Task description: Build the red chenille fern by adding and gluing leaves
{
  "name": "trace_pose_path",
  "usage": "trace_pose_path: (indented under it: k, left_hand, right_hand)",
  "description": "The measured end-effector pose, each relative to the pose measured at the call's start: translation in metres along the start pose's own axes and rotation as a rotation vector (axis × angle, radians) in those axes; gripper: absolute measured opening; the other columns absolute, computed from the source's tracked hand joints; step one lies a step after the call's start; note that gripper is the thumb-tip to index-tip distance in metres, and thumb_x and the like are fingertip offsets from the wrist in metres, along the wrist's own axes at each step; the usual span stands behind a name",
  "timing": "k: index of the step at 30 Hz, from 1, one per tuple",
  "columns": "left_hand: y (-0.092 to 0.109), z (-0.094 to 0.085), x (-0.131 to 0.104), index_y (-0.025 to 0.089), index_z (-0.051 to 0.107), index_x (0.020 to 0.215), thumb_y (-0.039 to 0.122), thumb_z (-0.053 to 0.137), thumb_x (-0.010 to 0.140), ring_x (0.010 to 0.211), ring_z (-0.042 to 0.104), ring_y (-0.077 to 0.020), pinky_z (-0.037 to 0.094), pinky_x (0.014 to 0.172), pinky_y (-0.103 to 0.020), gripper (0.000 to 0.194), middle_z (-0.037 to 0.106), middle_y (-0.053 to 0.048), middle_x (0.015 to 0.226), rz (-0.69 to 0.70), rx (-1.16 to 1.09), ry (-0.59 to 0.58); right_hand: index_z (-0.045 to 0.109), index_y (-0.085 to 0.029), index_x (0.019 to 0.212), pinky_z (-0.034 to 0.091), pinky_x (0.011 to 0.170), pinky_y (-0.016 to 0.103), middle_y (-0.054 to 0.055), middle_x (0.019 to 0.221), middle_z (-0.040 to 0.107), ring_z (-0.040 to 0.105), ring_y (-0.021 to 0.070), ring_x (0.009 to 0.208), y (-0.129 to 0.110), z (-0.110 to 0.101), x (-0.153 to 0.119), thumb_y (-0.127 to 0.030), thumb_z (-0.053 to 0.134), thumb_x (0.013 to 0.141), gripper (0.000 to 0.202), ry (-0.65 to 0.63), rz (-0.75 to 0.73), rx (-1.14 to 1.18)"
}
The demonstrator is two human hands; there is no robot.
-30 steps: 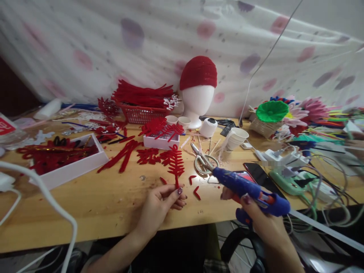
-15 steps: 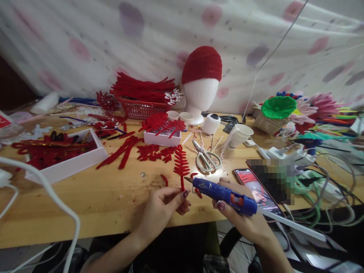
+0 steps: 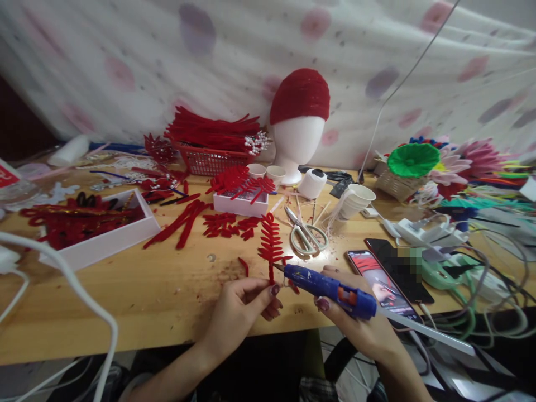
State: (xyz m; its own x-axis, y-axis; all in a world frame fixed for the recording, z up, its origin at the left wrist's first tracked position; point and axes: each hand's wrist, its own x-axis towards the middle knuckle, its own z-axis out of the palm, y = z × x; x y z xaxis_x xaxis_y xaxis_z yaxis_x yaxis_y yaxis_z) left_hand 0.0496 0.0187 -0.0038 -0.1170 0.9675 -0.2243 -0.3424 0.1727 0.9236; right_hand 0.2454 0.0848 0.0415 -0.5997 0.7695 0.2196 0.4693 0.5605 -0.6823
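From the head view, the left hand (image 3: 240, 310) pinches the stem of a red fern-shaped leaf (image 3: 270, 244) upright over the tabletop (image 3: 167, 296), and the right hand (image 3: 355, 321), fingers wrapped tight, holds a blue glue gun (image 3: 329, 286) with its nozzle at that stem. The leaf looks fully formed; loose red bits (image 3: 243, 265) lie unglued beside it. A white tray (image 3: 113, 240) holds red pieces, a red basket (image 3: 209, 159) red stems, and a small white box (image 3: 240, 205) red sprigs.

Bare wood lies open on the near left of the table (image 3: 138, 301), between the white tray (image 3: 104, 243) and the near edge; only a thick white cable (image 3: 79, 293) loops across it. Far across the table a red basket (image 3: 209, 159), a small white box (image 3: 240, 205) and a foam head (image 3: 298, 139) block the way. Scissors (image 3: 307, 237) lie mid-table. To the right, a phone (image 3: 377, 282), a power strip (image 3: 422, 231) and tangled cords (image 3: 481, 290) crowd the surface.
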Motion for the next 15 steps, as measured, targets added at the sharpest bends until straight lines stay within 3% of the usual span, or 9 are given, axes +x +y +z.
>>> trace_pose_path:
  k: [15]
  left_hand:
    - [-0.0007,-0.0002,0.0001,0.013,0.075,0.075,0.046,0.078,0.071,0.050,0.063,-0.0123,0.053,0.053,-0.022,0.033,0.072,-0.003,0.057,0.007,0.002,-0.012]
  right_hand:
    - [0.061,-0.024,0.065,0.047,0.055,0.031,0.001,0.060,0.060,0.058,0.0186,0.056,0.0025,-0.0005,-0.0035,-0.054,0.056,0.087,0.038,0.069,-0.036,-0.006]
